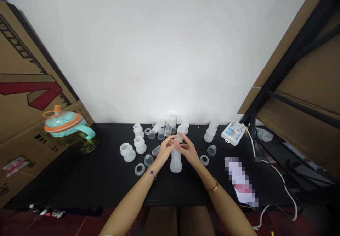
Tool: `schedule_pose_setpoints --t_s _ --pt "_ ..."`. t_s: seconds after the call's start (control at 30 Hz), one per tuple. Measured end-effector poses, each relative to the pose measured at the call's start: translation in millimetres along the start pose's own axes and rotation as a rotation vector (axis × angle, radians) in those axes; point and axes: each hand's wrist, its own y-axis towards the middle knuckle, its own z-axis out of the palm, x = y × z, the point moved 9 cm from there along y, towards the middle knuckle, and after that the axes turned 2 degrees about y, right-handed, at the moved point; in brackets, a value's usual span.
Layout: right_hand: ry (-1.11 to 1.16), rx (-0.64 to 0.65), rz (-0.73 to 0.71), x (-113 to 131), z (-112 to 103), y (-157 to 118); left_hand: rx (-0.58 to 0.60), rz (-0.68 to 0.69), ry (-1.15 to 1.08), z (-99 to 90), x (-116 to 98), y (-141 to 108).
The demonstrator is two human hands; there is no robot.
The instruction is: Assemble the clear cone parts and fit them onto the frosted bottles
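A frosted white baby bottle [175, 162] stands upright near the table's front middle. At its mouth is a clear bottle nipple [179, 136]. My left hand [166, 149] pinches the nipple's base from the left, fingertips closed. From the other side, my right hand [189, 151] closes its fingers around the same nipple and the bottle's neck. The fingers partly hide the join between nipple and bottle. Beside the left wrist lie a clear cap [148, 160] and a ring collar [139, 169]. Another ring [204, 160] and a clear cap [211, 150] lie right of the right hand.
Several open white bottles [128, 152] stand at left. Loose clear caps [161, 134] cluster behind my hands. Further right are a capped bottle [210, 131], a white box [233, 132], a phone [241, 183] and a white cable [278, 177]. A large jug [71, 130] stands far left.
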Motion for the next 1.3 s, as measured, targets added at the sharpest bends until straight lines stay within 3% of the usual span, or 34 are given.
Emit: schedule_pose_setpoints --t_s 0.17,0.43,0.93,1.3 --pt "-0.016 0.047 0.014 -3 3 -1 0.022 0.007 0.011 0.5 5 2" --pt "-0.154 0.045 -0.096 7 5 -2 0.011 0.031 0.128 -0.3 12 2" --pt "-0.094 -0.221 -0.116 20 -27 0 0.049 -0.091 0.059 5.8 26 1" --pt "0.074 -0.060 -0.079 29 -16 1 0.315 -0.287 -0.229 33.1 15 -13"
